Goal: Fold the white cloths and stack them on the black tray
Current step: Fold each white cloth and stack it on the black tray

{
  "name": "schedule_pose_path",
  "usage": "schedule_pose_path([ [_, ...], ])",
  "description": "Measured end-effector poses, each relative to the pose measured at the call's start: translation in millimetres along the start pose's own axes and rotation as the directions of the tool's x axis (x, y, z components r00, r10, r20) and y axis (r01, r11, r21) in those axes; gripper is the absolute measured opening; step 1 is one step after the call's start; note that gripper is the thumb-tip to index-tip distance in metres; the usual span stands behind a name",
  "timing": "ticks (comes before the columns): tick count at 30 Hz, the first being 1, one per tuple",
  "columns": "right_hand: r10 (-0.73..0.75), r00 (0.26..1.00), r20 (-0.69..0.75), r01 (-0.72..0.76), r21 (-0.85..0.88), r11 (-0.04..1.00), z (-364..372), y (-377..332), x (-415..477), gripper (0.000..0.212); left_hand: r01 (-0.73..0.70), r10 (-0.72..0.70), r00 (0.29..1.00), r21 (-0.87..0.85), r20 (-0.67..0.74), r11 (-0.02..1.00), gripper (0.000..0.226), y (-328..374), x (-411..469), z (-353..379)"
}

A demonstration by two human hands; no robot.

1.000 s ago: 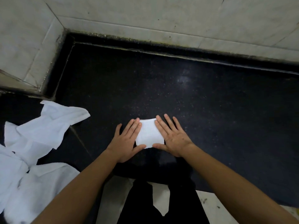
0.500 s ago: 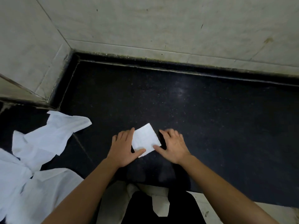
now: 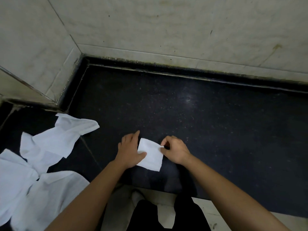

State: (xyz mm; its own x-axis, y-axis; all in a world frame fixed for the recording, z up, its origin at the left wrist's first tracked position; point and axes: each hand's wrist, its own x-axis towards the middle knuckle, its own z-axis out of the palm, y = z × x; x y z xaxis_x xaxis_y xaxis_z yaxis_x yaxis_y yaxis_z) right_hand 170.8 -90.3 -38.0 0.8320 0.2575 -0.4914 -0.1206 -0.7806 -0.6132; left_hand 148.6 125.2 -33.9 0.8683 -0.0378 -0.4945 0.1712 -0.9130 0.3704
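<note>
Lying flat on the black speckled stone surface, near its front edge: small folded white cloth square, turned slightly askew. Left hand rests at its left edge, fingers mostly straight on the stone, thumb laid across the cloth's lower left part. Right hand has its fingers curled, pinching the cloth's upper right corner against the thumb. Heap of loose unfolded white cloths lies well apart, far left.

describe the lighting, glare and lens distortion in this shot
Head view: dim overall, a faint glare patch on the black counter; the loose cloths at left look washed out; the wide lens slightly bows the wall seams; the folded cloth is sharp.
</note>
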Motion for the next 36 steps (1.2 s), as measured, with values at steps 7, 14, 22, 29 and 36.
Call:
schedule_pose_path([
  [7,0.026,0.99,0.137,-0.089,0.479,0.873,-25.5,11.4,-12.8,0.014,-0.123,0.143,0.972,-0.116,0.187,0.986,0.024,14.5,28.7,-20.0],
  [14,0.031,0.985,0.173,-0.163,0.837,0.523,-45.9,-18.0,-16.2,0.002,0.115,0.04,0.985,-0.822,0.165,0.558,0.029,23.8,-15.8,-51.4],
  [22,-0.162,0.931,0.327,-0.144,0.737,0.661,-69.1,-67.5,-26.5,0.048,0.113,-0.028,0.994,-0.952,0.11,0.286,0.028,24.4,-50.3,-94.4],
  [29,-0.067,0.975,0.21,-0.107,0.714,0.692,-72.6,-56.5,-59.7,0.051,0.118,0.14,0.975,-0.932,0.175,0.342,0.039,29.1,-52.5,-90.6],
  [36,0.069,0.996,0.055,-0.086,0.775,0.627,-90.9,1.2,-134.5,0.05,0.069,0.344,0.911,-0.908,0.225,0.413,0.039,88.3,-56.1,-64.6],
])
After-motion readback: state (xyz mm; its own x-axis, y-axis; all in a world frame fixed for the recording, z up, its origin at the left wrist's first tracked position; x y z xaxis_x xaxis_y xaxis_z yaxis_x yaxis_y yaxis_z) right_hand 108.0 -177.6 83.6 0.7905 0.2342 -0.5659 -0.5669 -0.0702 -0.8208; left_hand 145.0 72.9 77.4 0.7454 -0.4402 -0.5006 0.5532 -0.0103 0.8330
